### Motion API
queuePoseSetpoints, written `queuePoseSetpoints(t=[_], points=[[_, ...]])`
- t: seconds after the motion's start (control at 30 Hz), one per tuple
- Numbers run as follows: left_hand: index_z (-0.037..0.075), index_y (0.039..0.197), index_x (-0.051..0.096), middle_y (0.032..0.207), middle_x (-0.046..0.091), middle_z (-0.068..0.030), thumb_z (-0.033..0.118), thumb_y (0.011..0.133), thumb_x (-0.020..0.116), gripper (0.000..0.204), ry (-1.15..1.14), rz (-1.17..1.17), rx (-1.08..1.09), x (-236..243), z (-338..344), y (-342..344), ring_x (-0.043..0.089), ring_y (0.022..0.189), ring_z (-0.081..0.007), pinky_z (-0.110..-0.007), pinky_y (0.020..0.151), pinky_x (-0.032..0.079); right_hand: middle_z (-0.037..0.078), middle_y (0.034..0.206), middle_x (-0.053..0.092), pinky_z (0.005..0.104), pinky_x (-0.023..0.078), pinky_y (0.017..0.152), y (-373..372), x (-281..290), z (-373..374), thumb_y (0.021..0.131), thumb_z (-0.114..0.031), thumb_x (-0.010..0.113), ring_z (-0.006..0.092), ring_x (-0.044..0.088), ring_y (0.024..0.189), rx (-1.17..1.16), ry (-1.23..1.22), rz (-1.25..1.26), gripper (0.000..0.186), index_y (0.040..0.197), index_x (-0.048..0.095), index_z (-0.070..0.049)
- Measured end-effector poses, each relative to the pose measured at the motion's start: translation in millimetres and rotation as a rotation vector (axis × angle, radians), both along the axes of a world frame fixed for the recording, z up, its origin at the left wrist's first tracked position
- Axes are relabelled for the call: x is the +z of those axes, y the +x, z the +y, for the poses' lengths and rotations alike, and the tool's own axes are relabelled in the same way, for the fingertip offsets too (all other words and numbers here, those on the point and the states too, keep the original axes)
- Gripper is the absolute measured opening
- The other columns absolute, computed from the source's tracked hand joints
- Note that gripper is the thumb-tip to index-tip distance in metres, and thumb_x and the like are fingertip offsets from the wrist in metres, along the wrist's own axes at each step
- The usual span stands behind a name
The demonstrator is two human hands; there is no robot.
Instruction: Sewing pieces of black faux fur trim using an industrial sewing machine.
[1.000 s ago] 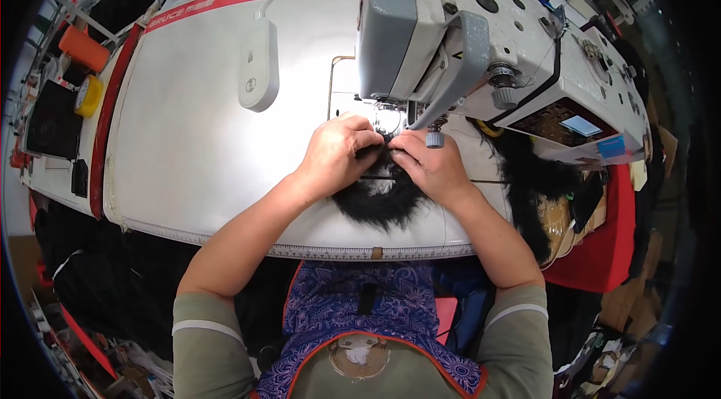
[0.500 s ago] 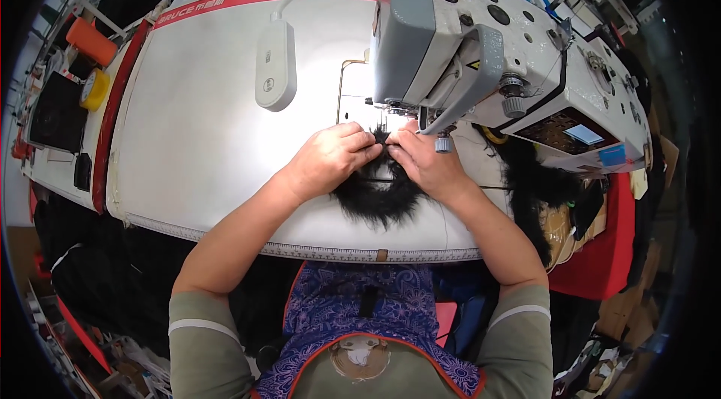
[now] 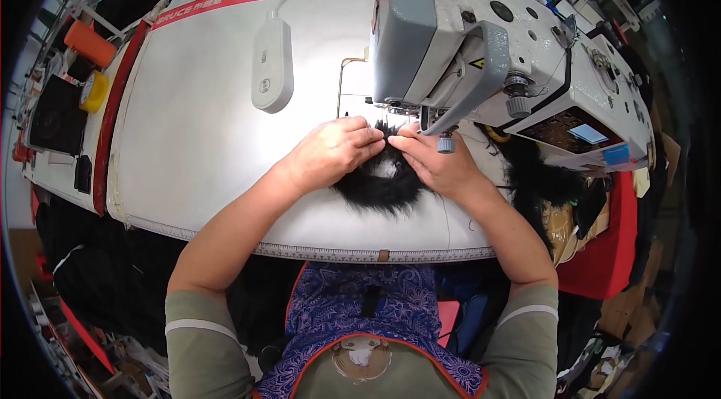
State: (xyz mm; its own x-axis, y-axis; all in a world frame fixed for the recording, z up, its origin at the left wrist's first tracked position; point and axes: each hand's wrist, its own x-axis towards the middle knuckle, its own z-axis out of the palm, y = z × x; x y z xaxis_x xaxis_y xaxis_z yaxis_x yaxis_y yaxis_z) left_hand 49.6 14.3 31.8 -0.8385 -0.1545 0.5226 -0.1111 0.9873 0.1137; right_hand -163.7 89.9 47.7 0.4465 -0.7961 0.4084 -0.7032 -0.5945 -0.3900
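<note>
A black fur strip lies curved into a ring on the white sewing table, just in front of the sewing machine. My left hand pinches its far edge from the left, fingers pressed together. From the right, my right hand pinches the same edge, its thumb and fingertips close to the left ones. Both hands sit right by the machine's needle area, and the grey presser parts partly cover the right fingers. The exact spot where the fingertips grip is hidden in the fur.
A white lamp hangs over the table left of the machine. More black fur lies to the right, beside a red cloth. Yellow tape and an orange cylinder stand at the left. A ruler strip edges the table's front.
The fur ring has shifted slightly away from me and its opening looks rounder. My right hand has moved a little to the right; both hands keep their pinch.
</note>
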Motion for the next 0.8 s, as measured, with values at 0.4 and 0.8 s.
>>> queuePoseSetpoints(t=[0.4, 0.8], points=[[-0.001, 0.095, 0.067, 0.098, 0.064, -0.005, 0.009, 0.068, 0.058, 0.029, -0.035, 0.001, 0.048, -4, -9, -2, 0.057, 0.086, -0.0186, -0.028, 0.077, 0.051, 0.007, 0.093, 0.064, 0.035, 0.049, 0.071, -2, -4, -8, 0.072, 0.001, 0.065, 0.0261, 0.062, 0.083, -0.066, -0.02, 0.054, 0.022, 0.092, 0.065, -0.007], [0.002, 0.092, 0.067, 0.094, 0.064, -0.0055, 0.006, 0.066, 0.061, 0.027, 0.078, 0.112, 0.112, -8, -11, -6, 0.059, 0.084, -0.0212, -0.031, 0.072, 0.052, 0.008, 0.095, 0.067, 0.0325, 0.051, 0.075, -8, -13, -12, 0.082, -0.004, 0.063, 0.0235, 0.064, 0.086, -0.057, 0.022, -0.023, 0.016, 0.097, 0.066, -0.01]])
